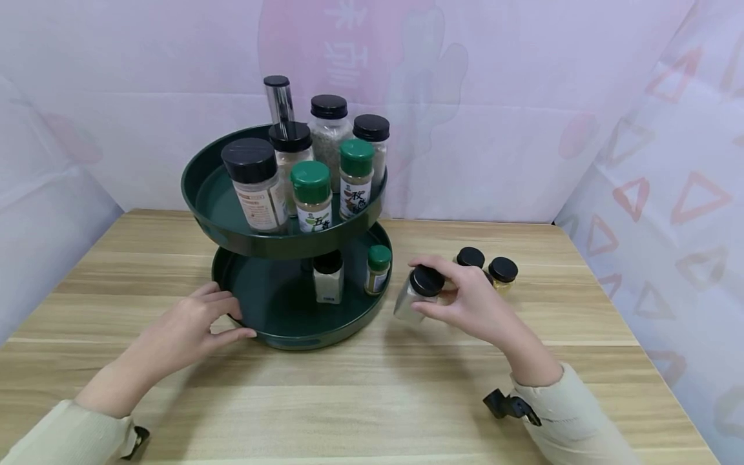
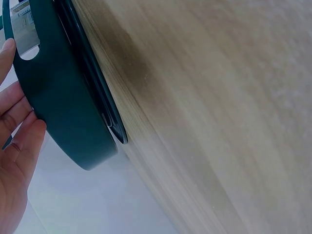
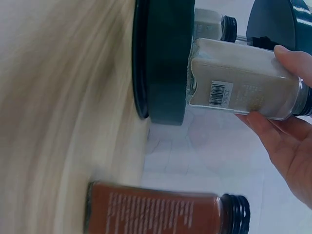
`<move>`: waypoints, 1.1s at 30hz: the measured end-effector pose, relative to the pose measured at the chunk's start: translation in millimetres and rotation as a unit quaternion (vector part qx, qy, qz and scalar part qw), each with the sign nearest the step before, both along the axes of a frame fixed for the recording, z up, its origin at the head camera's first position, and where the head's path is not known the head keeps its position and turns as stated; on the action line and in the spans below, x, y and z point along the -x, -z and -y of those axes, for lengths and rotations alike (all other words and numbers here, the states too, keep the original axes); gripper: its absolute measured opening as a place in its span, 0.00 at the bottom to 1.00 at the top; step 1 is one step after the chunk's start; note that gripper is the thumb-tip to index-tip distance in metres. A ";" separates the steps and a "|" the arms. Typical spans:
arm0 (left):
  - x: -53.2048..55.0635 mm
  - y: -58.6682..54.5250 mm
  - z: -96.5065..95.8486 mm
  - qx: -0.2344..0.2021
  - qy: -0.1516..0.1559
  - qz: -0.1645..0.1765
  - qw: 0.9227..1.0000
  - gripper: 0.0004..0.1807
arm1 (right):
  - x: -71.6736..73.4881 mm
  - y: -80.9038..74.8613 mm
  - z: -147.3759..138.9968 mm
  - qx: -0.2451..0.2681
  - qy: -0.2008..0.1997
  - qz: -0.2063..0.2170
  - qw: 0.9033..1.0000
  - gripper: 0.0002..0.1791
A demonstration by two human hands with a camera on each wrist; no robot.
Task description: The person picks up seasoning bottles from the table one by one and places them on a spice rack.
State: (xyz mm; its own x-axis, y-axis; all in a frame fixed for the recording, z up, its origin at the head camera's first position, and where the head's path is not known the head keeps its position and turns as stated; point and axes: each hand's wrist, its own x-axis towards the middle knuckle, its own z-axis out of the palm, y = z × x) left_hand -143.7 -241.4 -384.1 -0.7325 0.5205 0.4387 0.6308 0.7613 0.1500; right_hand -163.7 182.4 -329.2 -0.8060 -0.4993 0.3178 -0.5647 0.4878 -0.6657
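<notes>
A dark green two-tier rack (image 1: 325,339) with round trays stands on the table. My left hand (image 1: 197,323) holds the lower tray's rim at the front left, thumb and fingers bent at the edge. My right hand (image 1: 471,297) grips a square glass spice jar (image 3: 243,78) of pale powder, fingers and thumb just below its black lid. The jar leans, its base close to the lower tray's right rim in the right wrist view. On the lower tray stand a black-lidded square jar (image 1: 329,284) and a small green-capped bottle (image 1: 378,271).
The upper tray (image 1: 261,242) carries several black-lidded jars, two green-capped bottles (image 1: 314,200) and a slim cylinder (image 1: 280,100). Two black-lidded jars (image 1: 502,271) stand behind my right hand. A jar of red-brown powder (image 3: 156,209) shows low in the right wrist view. Cloth hangs behind the table.
</notes>
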 end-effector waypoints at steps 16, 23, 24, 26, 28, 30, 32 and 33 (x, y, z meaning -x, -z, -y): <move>-0.9 0.5 -0.6 0.000 -0.006 -0.001 1.000 0.14 | 15.4 -8.7 28.7 0.021 -0.008 0.007 1.000 0.31; 0.1 1.6 0.2 -0.003 -0.002 -0.003 1.000 0.14 | 20.4 -6.8 38.3 0.033 0.002 0.006 0.999 0.31; 0.3 1.6 0.3 -0.003 -0.002 -0.004 1.000 0.14 | 21.1 -6.3 39.9 0.036 0.003 0.004 0.999 0.31; 0.5 1.5 0.2 -0.003 -0.002 -0.004 1.000 0.14 | 22.4 -5.1 43.3 0.039 0.004 0.001 0.999 0.31; 0.5 1.1 0.0 -0.002 -0.004 -0.001 1.000 0.14 | 23.5 -4.2 46.6 0.042 0.003 -0.001 0.999 0.31; 0.6 0.5 -0.2 -0.001 -0.007 0.002 1.000 0.14 | 24.6 -3.3 49.7 0.041 0.003 -0.005 0.999 0.31; 0.7 0.1 -0.4 -0.001 -0.008 0.003 1.000 0.13 | 25.3 -2.7 52.6 0.043 0.001 -0.006 0.999 0.31; 0.8 -0.2 -0.5 -0.001 -0.008 0.003 1.000 0.13 | 25.5 -2.5 53.9 0.045 0.000 -0.005 0.999 0.31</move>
